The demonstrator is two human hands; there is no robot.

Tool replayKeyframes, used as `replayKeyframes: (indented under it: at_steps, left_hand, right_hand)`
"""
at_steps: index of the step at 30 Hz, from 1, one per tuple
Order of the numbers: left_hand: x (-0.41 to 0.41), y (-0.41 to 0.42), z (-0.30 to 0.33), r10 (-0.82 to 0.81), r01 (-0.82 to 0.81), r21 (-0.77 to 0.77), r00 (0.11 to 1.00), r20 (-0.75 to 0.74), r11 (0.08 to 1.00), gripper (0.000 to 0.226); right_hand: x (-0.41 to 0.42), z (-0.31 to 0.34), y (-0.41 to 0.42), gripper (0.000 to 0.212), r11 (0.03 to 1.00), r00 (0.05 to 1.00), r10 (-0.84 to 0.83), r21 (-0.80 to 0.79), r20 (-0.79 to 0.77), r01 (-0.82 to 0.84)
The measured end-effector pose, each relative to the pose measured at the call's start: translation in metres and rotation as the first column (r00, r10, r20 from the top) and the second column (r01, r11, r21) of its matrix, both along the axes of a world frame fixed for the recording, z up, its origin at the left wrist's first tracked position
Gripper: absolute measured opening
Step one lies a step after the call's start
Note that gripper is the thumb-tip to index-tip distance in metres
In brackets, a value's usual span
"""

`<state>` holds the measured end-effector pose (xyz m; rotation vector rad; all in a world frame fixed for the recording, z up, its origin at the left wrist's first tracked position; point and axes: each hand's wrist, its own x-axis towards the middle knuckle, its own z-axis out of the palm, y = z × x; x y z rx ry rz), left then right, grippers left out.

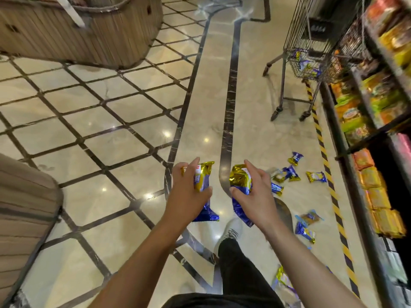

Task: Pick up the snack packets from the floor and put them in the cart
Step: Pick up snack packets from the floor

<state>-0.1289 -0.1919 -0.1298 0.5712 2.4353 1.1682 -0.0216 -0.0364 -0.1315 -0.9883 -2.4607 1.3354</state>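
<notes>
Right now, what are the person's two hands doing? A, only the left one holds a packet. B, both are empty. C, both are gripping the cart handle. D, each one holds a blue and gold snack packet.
D: the left hand grips one blue and gold packet and the right hand grips another packet, while the cart stands apart, farther up the aisle.

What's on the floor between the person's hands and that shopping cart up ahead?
In the head view, mostly bare marble floor lies between the right hand and the cart. A few loose snack packets lie off to the right.
</notes>
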Motion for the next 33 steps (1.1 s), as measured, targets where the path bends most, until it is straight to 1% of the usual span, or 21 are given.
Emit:
replayKeyframes:
  at_steps: [5,11,14,20,24,30,33]
  left_hand:
    - [-0.045,0.076,0.007,-0.007,0.008,0.004,0.998,-0.057,1.0,0.077]
    - [-0.09,0.175,0.021,0.024,-0.024,0.016,1.0,-0.002,1.0,0.077]
    - [-0.11,0.221,0.024,0.03,-0.03,0.012,1.0,0.001,0.999,0.078]
    - [-0.147,0.284,0.024,-0.008,0.008,0.014,1.0,0.001,1.0,0.076]
    - [-0.181,0.318,0.015,-0.039,0.039,-0.001,0.999,0.0,0.999,0.076]
    - [-0.249,0.368,0.006,-0.099,0.098,-0.06,0.995,-0.028,0.993,0.075]
    - [-0.29,0.39,0.004,-0.12,0.12,-0.044,0.993,-0.004,0.992,0.075]
  right_hand:
    - [-0.056,0.003,0.08,0.079,1.0,0.997,0.003,-0.03,-0.082,-0.005]
    - [-0.111,0.014,0.177,0.079,0.997,0.994,0.05,-0.048,-0.097,-0.055]
    - [-0.131,0.018,0.216,0.078,0.996,0.992,0.058,-0.062,-0.11,-0.065]
    - [-0.161,0.019,0.277,0.076,0.995,0.994,0.0,-0.098,-0.112,-0.011]
    - [-0.186,0.014,0.313,0.079,0.991,0.996,-0.067,-0.116,-0.063,0.059]
    - [-0.238,0.01,0.361,0.08,0.984,0.987,-0.16,-0.084,-0.016,0.158]
    - [-0.275,0.01,0.381,0.08,0.981,0.983,-0.183,-0.064,0.001,0.183]
